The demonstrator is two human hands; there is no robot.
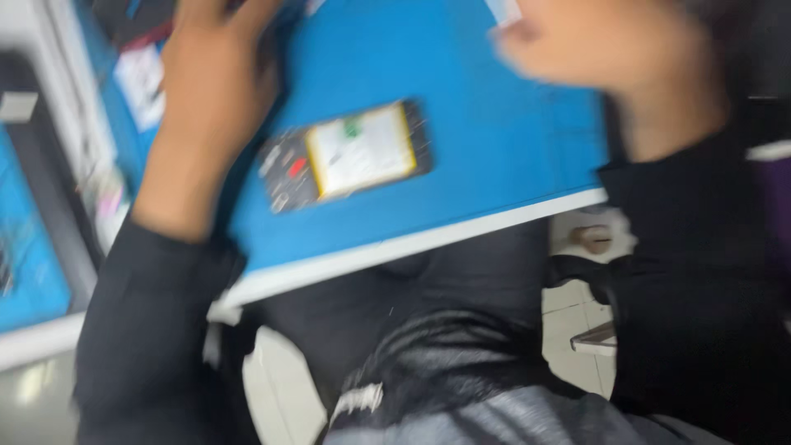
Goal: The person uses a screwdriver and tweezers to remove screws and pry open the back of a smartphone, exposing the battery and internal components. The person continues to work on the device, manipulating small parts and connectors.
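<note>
now | left hand (216,78) flat, fingers apart, beside opened phone (346,154) | right hand (593,45) blurred, grip unclear | blue mat (494,148)

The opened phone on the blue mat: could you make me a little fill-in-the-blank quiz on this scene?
1. The opened phone lies on a mat coloured ____.
2. The left hand rests on the ____ beside the phone.
3. Both sleeves are coloured ____.
4. The right hand is raised and too ____ to see clearly.

Missing words: blue; mat; black; blurred
</note>
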